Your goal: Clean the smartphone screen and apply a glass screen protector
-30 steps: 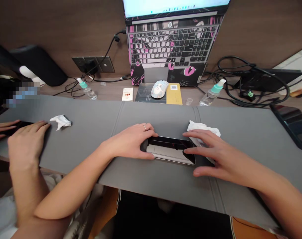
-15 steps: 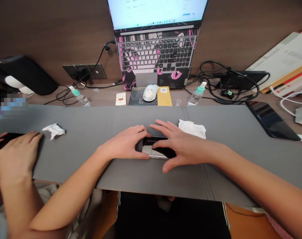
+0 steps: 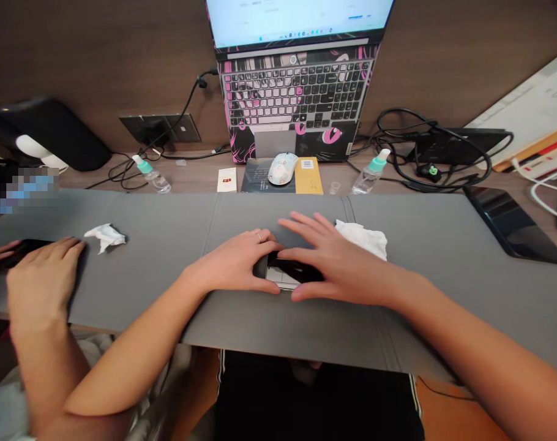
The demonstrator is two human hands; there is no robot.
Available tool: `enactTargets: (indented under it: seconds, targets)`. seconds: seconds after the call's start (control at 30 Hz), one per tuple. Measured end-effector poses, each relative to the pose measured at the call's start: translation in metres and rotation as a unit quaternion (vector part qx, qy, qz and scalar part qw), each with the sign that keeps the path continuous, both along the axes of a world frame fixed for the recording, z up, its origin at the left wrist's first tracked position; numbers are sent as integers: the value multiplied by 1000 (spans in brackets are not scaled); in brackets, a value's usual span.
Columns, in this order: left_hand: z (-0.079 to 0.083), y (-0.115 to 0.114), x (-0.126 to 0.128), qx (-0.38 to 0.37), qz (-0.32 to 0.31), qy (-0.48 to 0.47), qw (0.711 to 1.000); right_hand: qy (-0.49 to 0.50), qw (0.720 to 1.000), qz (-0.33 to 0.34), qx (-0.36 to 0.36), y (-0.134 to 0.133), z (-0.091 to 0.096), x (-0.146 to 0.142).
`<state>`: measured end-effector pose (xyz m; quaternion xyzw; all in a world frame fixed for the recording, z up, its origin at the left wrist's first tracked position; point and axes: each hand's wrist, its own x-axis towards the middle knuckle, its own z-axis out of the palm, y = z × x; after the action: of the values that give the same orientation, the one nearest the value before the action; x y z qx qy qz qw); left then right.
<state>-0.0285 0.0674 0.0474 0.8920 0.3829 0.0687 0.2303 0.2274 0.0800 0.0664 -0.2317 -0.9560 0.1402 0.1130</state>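
Note:
A smartphone [image 3: 284,278] with a glossy, reflecting dark screen lies flat on the grey desk mat [image 3: 260,321]. My left hand [image 3: 235,263], with a ring on one finger, grips its left end between the thumb at the near edge and fingers at the far edge. Over the right part of the phone spreads my right hand [image 3: 338,266], fingers apart and thumb close to the near edge. Whether its fingertips touch the screen I cannot tell. A crumpled white tissue [image 3: 362,239] lies just behind my right hand.
Behind the mat stand a laptop [image 3: 287,101], a mouse [image 3: 283,168] and two spray bottles [image 3: 370,173] [image 3: 155,176]. A dark tablet [image 3: 515,223] lies right. At left, another person's hand [image 3: 44,282] rests beside a second tissue [image 3: 106,237].
My right thumb has come in closer to the phone's near edge, and its index finger has moved toward the far edge. My left hand keeps its grip. The view has shifted slightly.

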Motion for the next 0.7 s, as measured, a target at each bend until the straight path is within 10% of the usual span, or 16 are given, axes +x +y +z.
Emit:
enactTargets:
  seconds: [0.17, 0.3, 0.7]
  targets:
    - [-1, 0, -3, 0, 0, -6, 1000, 9, 984, -175, 46, -3, -12, 75]
    - [0, 0, -4, 5, -1, -6, 1000, 2, 980, -189, 64, -13, -36, 109]
    - [5, 1, -5, -17, 5, -21, 1000, 34, 966, -250, 65, -62, -9, 74]
